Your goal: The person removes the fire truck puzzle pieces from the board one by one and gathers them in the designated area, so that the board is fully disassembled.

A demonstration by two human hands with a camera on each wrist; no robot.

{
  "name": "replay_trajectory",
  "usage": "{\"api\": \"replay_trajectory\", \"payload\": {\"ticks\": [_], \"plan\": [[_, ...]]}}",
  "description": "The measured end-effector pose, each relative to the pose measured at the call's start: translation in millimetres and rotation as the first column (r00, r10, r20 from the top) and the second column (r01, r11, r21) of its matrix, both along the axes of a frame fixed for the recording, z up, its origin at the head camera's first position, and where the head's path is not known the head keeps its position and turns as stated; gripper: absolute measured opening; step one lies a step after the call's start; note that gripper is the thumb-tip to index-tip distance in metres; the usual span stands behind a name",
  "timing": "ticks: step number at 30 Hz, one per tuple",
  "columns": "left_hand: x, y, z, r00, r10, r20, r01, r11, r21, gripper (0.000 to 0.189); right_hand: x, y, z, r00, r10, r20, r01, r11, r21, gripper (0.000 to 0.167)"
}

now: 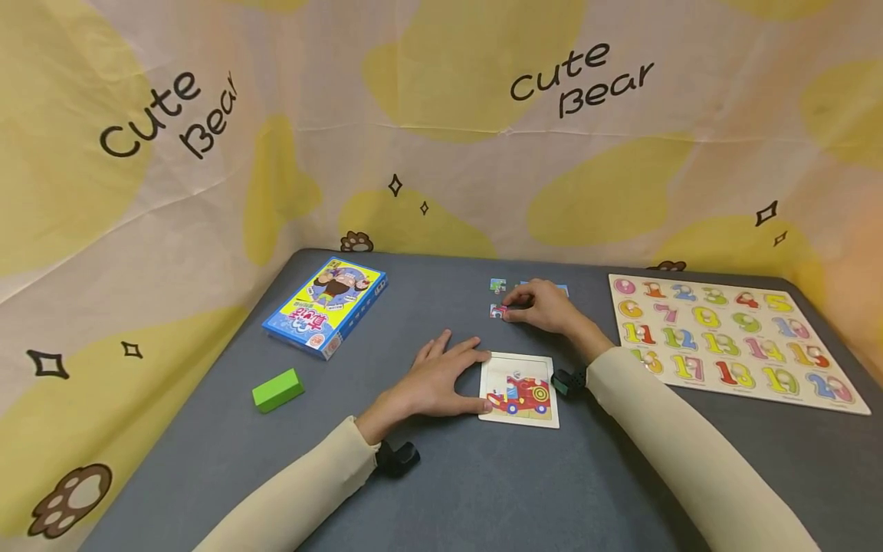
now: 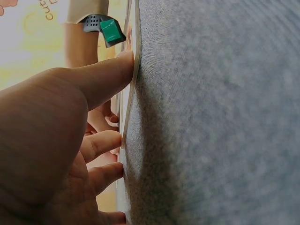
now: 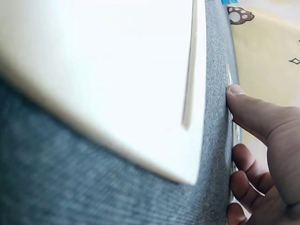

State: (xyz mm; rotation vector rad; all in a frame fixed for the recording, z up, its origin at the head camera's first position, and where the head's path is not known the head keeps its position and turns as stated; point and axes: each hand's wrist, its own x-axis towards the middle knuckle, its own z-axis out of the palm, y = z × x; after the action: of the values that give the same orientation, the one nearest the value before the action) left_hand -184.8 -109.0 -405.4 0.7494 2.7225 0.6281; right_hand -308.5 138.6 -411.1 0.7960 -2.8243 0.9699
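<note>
- The tray (image 1: 497,376), on the table (image 1: 455,498), is touched by the left hand (image 1: 433,383) — fingers spread.
- A red piece (image 1: 496,311) beyond it is apparently pinched by the right hand (image 1: 543,307), thumb to finger.
- Piece-picking seems in hand — a steady lift is called for.

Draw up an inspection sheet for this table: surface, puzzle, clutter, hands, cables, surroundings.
Surface: grey table, visible parts look dry.
Puzzle: tray flat, showing a red vehicle picture, with bare space above it; beyond it, a green piece, a red piece and others partly hidden.
Clutter: box and green block at left, number board at right.
Hands: left hand spread, thumb and a finger touching the tray; right hand has its fingertips at the red piece; pinch unclear.
Cables: nothing seen.
Surroundings: cloth behind and at left, printed "Cute Bear".
</note>
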Motion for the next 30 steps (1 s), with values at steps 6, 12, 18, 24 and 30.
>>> {"api": "replay_trajectory", "payload": {"ticks": [6,12,18,24,30], "plan": [[0.7,-0.8,0.5,1.000,-0.002,0.004,0.002,1.000,0.004,0.079,-4.7,-5,-0.5,0.998,-0.042,0.045,0.041,0.999,0.032,0.026],[1.6,-1.0,1.9,1.000,-0.003,0.003,0.003,1.000,0.013,0.078,-9.0,-8,2.6,0.991,-0.090,0.097,0.084,0.994,0.064,0.029],[1.5,-0.5,2.8,1.000,-0.003,0.004,0.003,1.000,0.018,0.078,-7.7,-10,7.6,0.987,-0.108,0.116,0.101,0.993,0.063,0.030],[0.3,0.0,2.2,1.000,-0.007,0.005,0.007,1.000,0.012,0.079,-5.6,-5,5.5,0.992,-0.076,0.098,0.075,0.997,0.015,0.033],[-0.9,-0.4,0.3,1.000,-0.015,-0.011,0.015,1.000,0.002,0.079,1.4,5,1.1,0.995,0.001,0.100,0.008,0.996,-0.089,0.031]]}}
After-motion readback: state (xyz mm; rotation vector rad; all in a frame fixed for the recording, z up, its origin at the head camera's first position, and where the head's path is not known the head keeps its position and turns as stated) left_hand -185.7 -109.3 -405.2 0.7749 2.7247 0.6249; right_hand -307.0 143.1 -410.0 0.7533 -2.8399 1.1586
